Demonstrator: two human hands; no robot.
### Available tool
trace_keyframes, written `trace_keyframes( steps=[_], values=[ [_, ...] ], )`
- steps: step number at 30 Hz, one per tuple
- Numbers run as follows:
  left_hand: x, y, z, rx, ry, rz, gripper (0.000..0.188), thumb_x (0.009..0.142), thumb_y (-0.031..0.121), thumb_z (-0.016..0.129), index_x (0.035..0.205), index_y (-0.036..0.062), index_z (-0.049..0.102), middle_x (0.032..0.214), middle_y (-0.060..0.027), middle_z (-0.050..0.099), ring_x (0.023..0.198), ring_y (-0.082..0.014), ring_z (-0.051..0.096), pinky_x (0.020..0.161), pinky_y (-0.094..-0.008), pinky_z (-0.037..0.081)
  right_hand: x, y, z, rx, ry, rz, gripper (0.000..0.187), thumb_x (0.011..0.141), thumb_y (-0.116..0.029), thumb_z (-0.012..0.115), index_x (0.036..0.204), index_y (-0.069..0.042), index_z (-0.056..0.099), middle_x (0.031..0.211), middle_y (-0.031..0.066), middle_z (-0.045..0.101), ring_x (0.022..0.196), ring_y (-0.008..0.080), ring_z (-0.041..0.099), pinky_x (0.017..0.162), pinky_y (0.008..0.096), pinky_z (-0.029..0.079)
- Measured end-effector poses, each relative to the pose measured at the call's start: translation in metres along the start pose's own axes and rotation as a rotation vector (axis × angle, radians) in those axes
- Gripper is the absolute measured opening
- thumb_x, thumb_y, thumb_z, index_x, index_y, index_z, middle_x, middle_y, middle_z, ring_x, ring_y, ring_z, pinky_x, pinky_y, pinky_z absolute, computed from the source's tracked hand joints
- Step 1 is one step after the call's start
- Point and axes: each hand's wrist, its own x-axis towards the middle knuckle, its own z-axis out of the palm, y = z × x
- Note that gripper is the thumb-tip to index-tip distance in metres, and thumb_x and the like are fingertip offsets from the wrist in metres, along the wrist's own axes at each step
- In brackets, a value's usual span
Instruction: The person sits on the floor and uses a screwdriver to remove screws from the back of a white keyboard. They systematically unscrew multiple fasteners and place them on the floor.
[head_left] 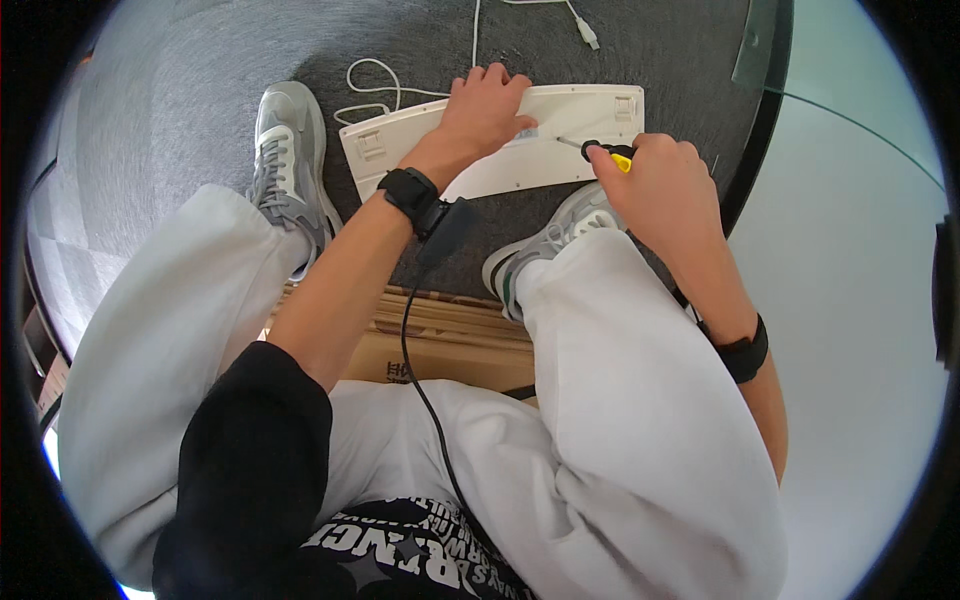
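Note:
A white keyboard (pixel 535 166) lies face down on the dark grey carpet between my shoes, with its screw holes and two flip-out feet showing. My left hand (pixel 483 112) rests across its middle, fingers bent over the far edge and thumb on the underside. In my right hand (pixel 660 185), by the keyboard's right end, is a screwdriver (pixel 621 162) with a black and yellow handle. Its thin shaft points left over the keyboard's back; whether the tip sits in a screw hole is too small to tell.
A white cable (pixel 372 62) loops behind the keyboard, and a USB plug (pixel 588 36) lies farther back. Grey shoes (pixel 290 150) flank the keyboard. Flattened cardboard (pixel 450 350) is beneath my legs. A glass edge (pixel 850 122) and pale floor are at the right. A black wire hangs from my left wrist strap.

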Motion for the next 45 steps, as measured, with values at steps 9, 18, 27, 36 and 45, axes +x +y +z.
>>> trace_keyframes(
  steps=[9, 18, 27, 36, 45],
  values=[
    [-0.001, -0.004, -0.007, -0.024, -0.077, 0.026, 0.05, 0.086, 0.02, 0.074, 0.133, 0.0093, 0.057, 0.121, -0.0176, 0.058, 0.113, -0.0367, 0.057, 0.095, -0.0492, 0.048, 0.001, -0.003, -0.002, 0.011, -0.031, 0.04, 0.047, 0.09, -0.039, 0.069, 0.085, 0.008, 0.072, 0.063, 0.0222, 0.066, 0.058, 0.0358, 0.068, 0.056, 0.0414, 0.053],
    [0.003, -0.005, -0.006, 0.014, -0.101, 0.039, 0.049, 0.085, 0.016, 0.074, 0.13, 0.0078, 0.057, 0.12, -0.0192, 0.058, 0.113, -0.0382, 0.057, 0.094, -0.0494, 0.049, -0.003, 0.008, 0.001, 0.059, 0.01, -0.001, 0.048, 0.089, -0.039, 0.07, 0.078, 0.008, 0.067, 0.065, 0.026, 0.065, 0.061, 0.0416, 0.067, 0.058, 0.0449, 0.053],
    [0.006, -0.004, -0.003, 0.061, -0.095, 0.014, 0.046, 0.085, 0.015, 0.073, 0.128, 0.007, 0.057, 0.118, -0.0192, 0.058, 0.11, -0.0385, 0.059, 0.092, -0.0505, 0.05, -0.014, 0.008, 0.001, -0.042, 0.017, -0.105, 0.045, 0.09, -0.039, 0.068, 0.081, 0.005, 0.066, 0.065, 0.0246, 0.065, 0.062, 0.0414, 0.067, 0.059, 0.0451, 0.054],
    [0.002, -0.001, -0.006, 0.062, -0.077, 0.03, 0.05, 0.084, 0.01, 0.071, 0.132, 0.0083, 0.057, 0.122, -0.0181, 0.058, 0.114, -0.0381, 0.058, 0.096, -0.0496, 0.05, 0.001, 0.004, -0.008, -0.133, -0.051, -0.167, 0.044, 0.09, -0.039, 0.068, 0.085, 0.005, 0.067, 0.066, 0.0228, 0.066, 0.064, 0.0407, 0.067, 0.062, 0.0462, 0.055],
    [-0.019, 0.023, -0.025, -0.308, 0.111, 0.46, 0.046, 0.088, 0.015, 0.071, 0.131, 0.0079, 0.058, 0.13, -0.0107, 0.059, 0.122, -0.0332, 0.053, 0.101, -0.0418, 0.047, 0.009, -0.009, -0.019, -0.243, -0.11, -0.302, 0.033, 0.09, -0.033, 0.069, 0.093, 0.0, 0.069, 0.083, 0.0189, 0.071, 0.079, 0.0345, 0.071, 0.071, 0.0433, 0.058]
  ],
)
